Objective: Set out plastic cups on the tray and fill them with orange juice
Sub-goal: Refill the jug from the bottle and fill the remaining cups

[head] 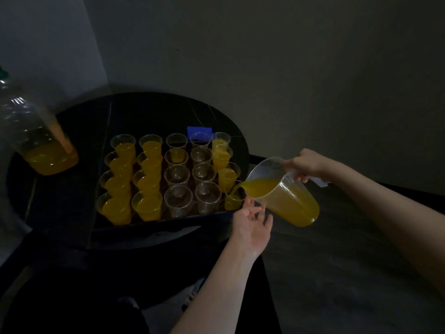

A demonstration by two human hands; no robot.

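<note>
Twenty plastic cups are set out on the dark tray [149, 224], in five columns of four, and the tray lies on a round black table [154, 109]. Juice is being poured into the cup at the near right corner [234, 200] from a clear jug [286, 192].

The jug is held by its handle in the right hand [304, 165], with the fingers curled around it, and it is tilted so that a thin stream falls from the spout into the cup. The left hand [252, 220] is below the jug with relaxed, straight fingers; the fingertips appear to touch the side of the cup, but a real grip is not seen. For a good result, the tilt should probably be kept small and the spout kept close over the rim, because the cup is light and stands at the very edge of the tray. The pouring should be stopped before the level reaches that of the filled neighbours.

As for the look of the cups, they are thin, transparent and slightly conical. The two left columns and the right column are filled with bright orange juice. In the two middle columns most cups look empty, and one of them holds a little juice. A large bottle [36, 141] with some juice left stands at the far left.
</note>
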